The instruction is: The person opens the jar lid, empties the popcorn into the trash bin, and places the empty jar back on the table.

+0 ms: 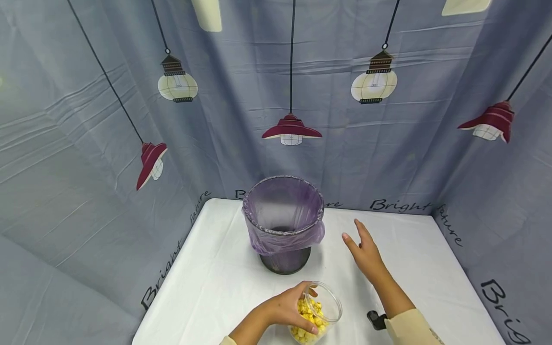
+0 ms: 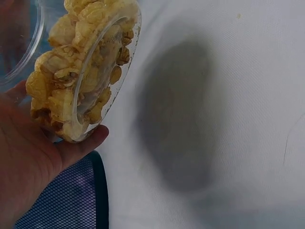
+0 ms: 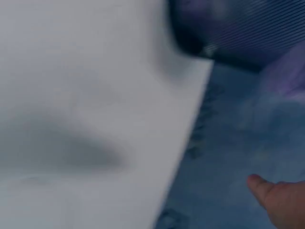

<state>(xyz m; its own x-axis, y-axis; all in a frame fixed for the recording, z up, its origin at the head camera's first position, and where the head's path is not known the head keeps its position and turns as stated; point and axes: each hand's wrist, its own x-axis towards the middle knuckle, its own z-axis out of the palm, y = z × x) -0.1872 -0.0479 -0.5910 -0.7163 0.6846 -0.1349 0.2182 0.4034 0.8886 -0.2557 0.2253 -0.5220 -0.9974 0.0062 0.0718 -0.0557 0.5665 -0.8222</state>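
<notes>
In the head view my left hand [image 1: 286, 306] grips a clear plastic tub [image 1: 329, 306] of yellow popcorn [image 1: 307, 314], tilted, near the table's front. The left wrist view shows the tub's round base [image 2: 102, 71] lifted off the cloth, casting a shadow, with popcorn [image 2: 57, 71] against the wall. My right hand [image 1: 368, 256] is held above the table to the right of the bin, fingers extended, with nothing in it. Only part of that hand [image 3: 286, 202] shows in the right wrist view, which is blurred.
A dark mesh bin [image 1: 284, 261] lined with a purple bag [image 1: 286, 244] stands mid-table at the back. A small black object [image 1: 376, 320] lies by my right forearm. The white-covered table [image 1: 215, 258] meets a grey-blue curtain [image 1: 237, 120] printed with lamps.
</notes>
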